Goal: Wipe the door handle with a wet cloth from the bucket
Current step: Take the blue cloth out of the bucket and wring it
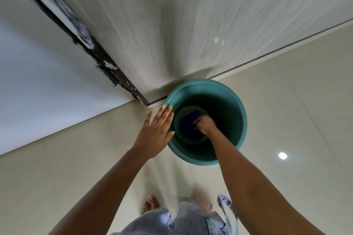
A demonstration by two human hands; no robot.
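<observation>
- Dark blue cloth sits low inside the teal plastic bucket, near the bottom, on the left half of the well. Whether there is water around it cannot be told; the interior is dark.
- Right hand reaches down into the bucket, fingers curled and closed on the right edge of the cloth; knuckles up, forearm crossing the near rim.
- Left hand is flat and spread, fingers apart, holding nothing. Fingertips lie at the bucket's left rim, thumb tip over the rim edge; actual contact is likely but hard to confirm.
- Bucket stands on the tiled floor, hard up against the bottom edge of the door, close to the door's lower left corner.
- Door is pale with a faint vertical grain, seen steeply from above. Door handle not in view.
- Dark door frame, flecked with white paint, runs diagonally along the door's left side down to the floor.
- White wall fills the left beyond the frame.
- Bright round light reflection on the floor, right of the bucket.
- Bottom edge: bare foot on the tiles, light blue denim garment beside it.
</observation>
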